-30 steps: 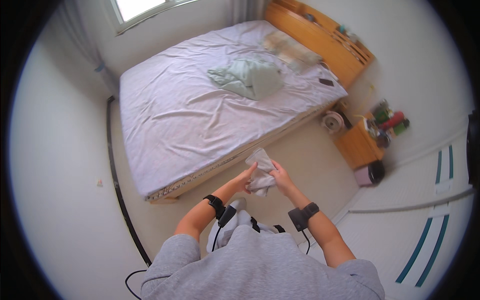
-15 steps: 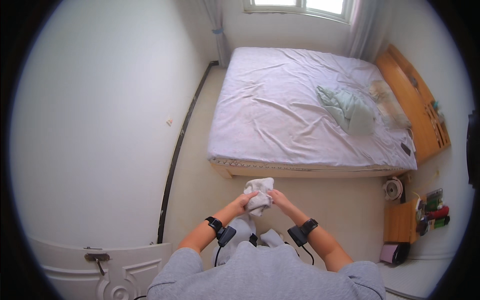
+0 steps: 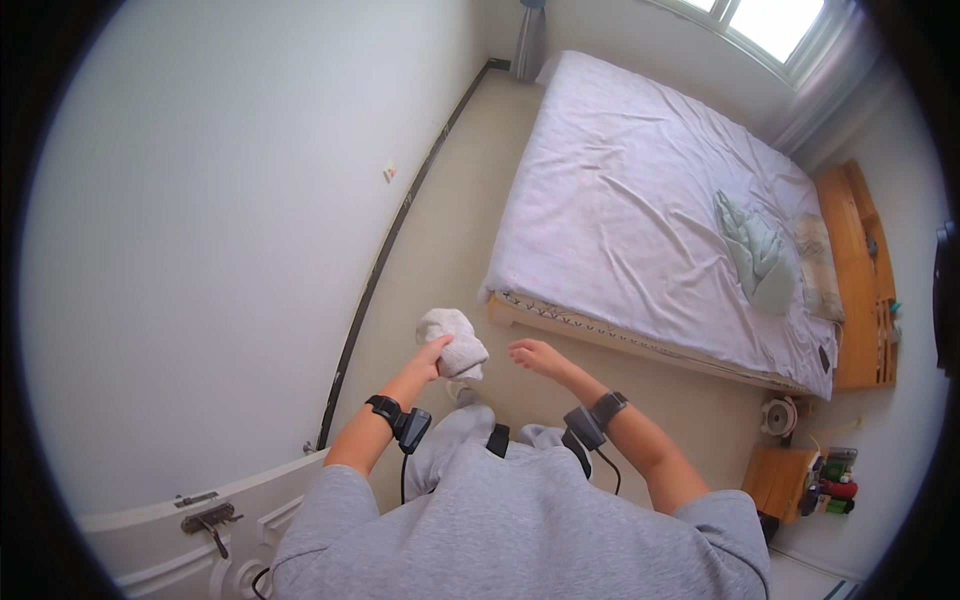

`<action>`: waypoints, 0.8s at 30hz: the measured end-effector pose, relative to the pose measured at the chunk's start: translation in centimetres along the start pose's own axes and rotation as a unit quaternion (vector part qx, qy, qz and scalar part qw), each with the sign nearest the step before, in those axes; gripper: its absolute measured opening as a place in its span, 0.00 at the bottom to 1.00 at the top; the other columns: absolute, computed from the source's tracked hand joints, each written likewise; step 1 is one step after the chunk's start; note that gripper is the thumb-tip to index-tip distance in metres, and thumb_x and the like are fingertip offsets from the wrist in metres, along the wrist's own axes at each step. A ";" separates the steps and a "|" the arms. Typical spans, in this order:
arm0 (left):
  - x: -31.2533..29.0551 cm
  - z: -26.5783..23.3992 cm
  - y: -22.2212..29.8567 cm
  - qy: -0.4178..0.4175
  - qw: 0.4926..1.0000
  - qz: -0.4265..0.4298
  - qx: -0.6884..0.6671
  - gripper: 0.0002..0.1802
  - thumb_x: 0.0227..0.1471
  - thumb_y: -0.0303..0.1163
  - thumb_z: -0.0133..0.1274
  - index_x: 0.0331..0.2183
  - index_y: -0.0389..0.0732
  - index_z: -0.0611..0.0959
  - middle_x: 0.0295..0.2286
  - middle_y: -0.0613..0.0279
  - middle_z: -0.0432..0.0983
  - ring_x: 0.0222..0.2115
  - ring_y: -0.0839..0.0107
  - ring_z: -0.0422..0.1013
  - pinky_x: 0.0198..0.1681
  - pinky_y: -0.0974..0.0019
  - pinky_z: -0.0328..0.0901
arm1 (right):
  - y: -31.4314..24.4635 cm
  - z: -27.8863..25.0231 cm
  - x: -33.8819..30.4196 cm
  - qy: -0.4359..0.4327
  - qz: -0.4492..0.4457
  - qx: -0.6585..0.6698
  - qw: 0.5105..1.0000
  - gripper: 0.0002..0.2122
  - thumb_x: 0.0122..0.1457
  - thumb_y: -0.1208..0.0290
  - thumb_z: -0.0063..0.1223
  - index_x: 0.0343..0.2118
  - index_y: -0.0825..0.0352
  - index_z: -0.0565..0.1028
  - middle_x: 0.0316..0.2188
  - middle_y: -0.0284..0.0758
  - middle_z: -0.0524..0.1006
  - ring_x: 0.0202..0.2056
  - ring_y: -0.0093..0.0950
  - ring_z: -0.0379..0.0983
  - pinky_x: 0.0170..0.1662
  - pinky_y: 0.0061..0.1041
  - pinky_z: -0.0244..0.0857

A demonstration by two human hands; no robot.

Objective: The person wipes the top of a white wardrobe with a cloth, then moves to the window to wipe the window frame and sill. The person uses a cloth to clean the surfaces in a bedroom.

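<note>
A bunched, whitish cloth (image 3: 460, 350) is held in my left hand (image 3: 433, 356), with the thumb pressed over its near side. It hangs in front of my body above the floor. My right hand (image 3: 538, 357) is to the right of the cloth, apart from it. Its fingers are loosely bent and nothing shows in them. Each forearm has a black strap with a small dark device and a cable.
The bed (image 3: 620, 190) with a pale sheet is ahead right, bearing a green cloth (image 3: 757, 255) near its wooden headboard (image 3: 860, 280). A white door (image 3: 290, 510) is at the lower left, a long wall at left. A wooden nightstand (image 3: 778, 485) with several items stands right.
My right hand has let go of the cloth, which my left hand has carried left. The view has turned left, so the bed sits farther right and tilted.
</note>
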State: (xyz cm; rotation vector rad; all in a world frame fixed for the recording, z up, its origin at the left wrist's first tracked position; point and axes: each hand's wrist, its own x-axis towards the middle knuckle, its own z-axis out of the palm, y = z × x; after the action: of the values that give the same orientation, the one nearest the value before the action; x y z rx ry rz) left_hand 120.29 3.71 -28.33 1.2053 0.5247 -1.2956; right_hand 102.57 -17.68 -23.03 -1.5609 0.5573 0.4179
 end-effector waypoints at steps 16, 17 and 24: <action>-1.9 3.5 18.0 -0.006 0.756 0.469 0.456 0.24 0.39 0.42 0.61 0.40 0.42 0.81 0.37 0.53 0.75 0.40 0.52 0.71 0.44 0.56 0.66 | -17.6 0.8 16.8 -0.217 0.058 0.578 0.784 0.35 0.58 0.40 0.41 0.59 0.66 0.60 0.58 0.44 0.62 0.56 0.44 0.61 0.59 0.56 0.51; -1.4 3.4 19.7 -0.002 0.727 0.471 0.499 0.24 0.39 0.42 0.61 0.40 0.43 0.81 0.38 0.54 0.75 0.42 0.53 0.70 0.46 0.56 0.64 | -18.1 0.7 18.9 -0.248 0.002 0.564 0.788 0.32 0.59 0.42 0.41 0.57 0.65 0.63 0.57 0.43 0.64 0.56 0.44 0.62 0.59 0.56 0.51; 4.5 6.9 34.1 -0.034 0.590 0.443 0.674 0.22 0.41 0.41 0.59 0.40 0.44 0.81 0.43 0.57 0.73 0.49 0.57 0.66 0.54 0.54 0.55 | -22.3 -5.0 33.9 -0.185 -0.114 0.433 0.875 0.18 0.59 0.59 0.48 0.48 0.66 0.72 0.49 0.40 0.73 0.49 0.37 0.70 0.56 0.41 0.63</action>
State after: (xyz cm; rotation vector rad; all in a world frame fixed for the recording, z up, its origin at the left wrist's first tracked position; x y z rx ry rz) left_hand 150.41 -10.12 -16.94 2.1535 -1.3400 -0.6322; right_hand 142.65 -25.57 -24.09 -0.6373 0.1942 0.2205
